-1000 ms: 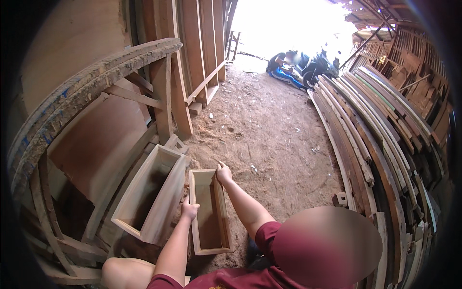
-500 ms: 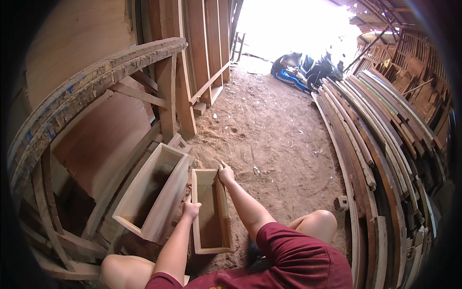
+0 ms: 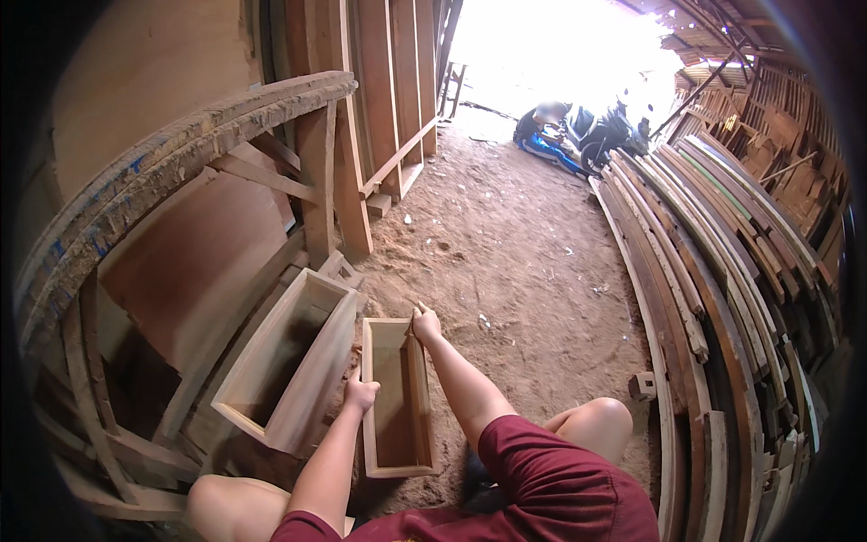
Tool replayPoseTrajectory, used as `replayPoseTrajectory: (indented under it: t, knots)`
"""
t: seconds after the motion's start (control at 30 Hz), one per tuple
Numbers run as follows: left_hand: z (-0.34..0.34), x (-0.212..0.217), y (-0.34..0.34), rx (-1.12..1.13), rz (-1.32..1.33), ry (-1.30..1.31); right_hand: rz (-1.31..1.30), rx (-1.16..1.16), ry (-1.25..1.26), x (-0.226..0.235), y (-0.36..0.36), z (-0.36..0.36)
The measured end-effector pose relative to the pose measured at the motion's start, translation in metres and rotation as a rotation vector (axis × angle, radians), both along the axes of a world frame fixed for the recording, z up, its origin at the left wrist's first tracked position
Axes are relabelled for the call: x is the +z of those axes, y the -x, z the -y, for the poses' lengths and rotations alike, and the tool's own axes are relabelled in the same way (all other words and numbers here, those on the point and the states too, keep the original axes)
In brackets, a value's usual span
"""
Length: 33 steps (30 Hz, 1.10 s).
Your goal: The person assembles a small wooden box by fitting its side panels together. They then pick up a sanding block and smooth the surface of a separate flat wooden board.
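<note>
In front of my body is a narrow open wooden box (image 3: 400, 471), long and drawer-like, with pale wood edges. My left hand (image 3: 362, 393) grips its left wall around the middle. At the far right corner, my right hand (image 3: 425, 324) is closed on the rim, with the thumb side upward. A second, deeper open wooden box (image 3: 312, 379) stands just left of it, tilted, with its opening facing up and its inside in shadow. Parts of the fingers of both hands are hidden by the box walls.
A rough wooden workbench (image 3: 194, 126) curves along the left, near upright wooden frames (image 3: 379, 99). Stacked planks (image 3: 713, 298) line the right side. On the dirt floor (image 3: 515, 262) lies scattered debris. Far off, a person (image 3: 540, 135) sits beside a motorbike (image 3: 610, 135).
The whole view has shifted very slightly. Both hands keep the same hold on the box, and the box stays in place.
</note>
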<state>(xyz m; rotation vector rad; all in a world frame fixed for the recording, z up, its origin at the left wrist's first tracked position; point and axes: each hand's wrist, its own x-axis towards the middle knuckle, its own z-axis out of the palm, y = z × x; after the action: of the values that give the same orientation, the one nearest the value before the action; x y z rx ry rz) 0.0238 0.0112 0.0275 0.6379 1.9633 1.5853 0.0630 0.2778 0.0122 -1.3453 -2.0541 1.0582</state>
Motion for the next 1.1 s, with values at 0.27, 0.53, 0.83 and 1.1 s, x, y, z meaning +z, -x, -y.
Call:
replayPoseTrajectory:
  t: [0.27, 0.53, 0.83, 1.1]
  knots:
    - [0.017, -0.009, 0.015, 0.0, 0.051, 0.119, -0.043, 0.032, 0.031, -0.005, -0.019, 0.059]
    - [0.011, -0.007, 0.013, 0.003, 0.03, 0.119, 0.032, -0.002, 0.033, 0.01, -0.003, 0.034]
    - [0.015, -0.015, 0.017, -0.017, 0.035, 0.13, -0.026, 0.083, -0.003, 0.007, -0.026, 0.063]
    - [0.008, -0.023, 0.015, 0.007, 0.0, 0.087, 0.058, 0.033, 0.069, 0.014, -0.008, 0.036]
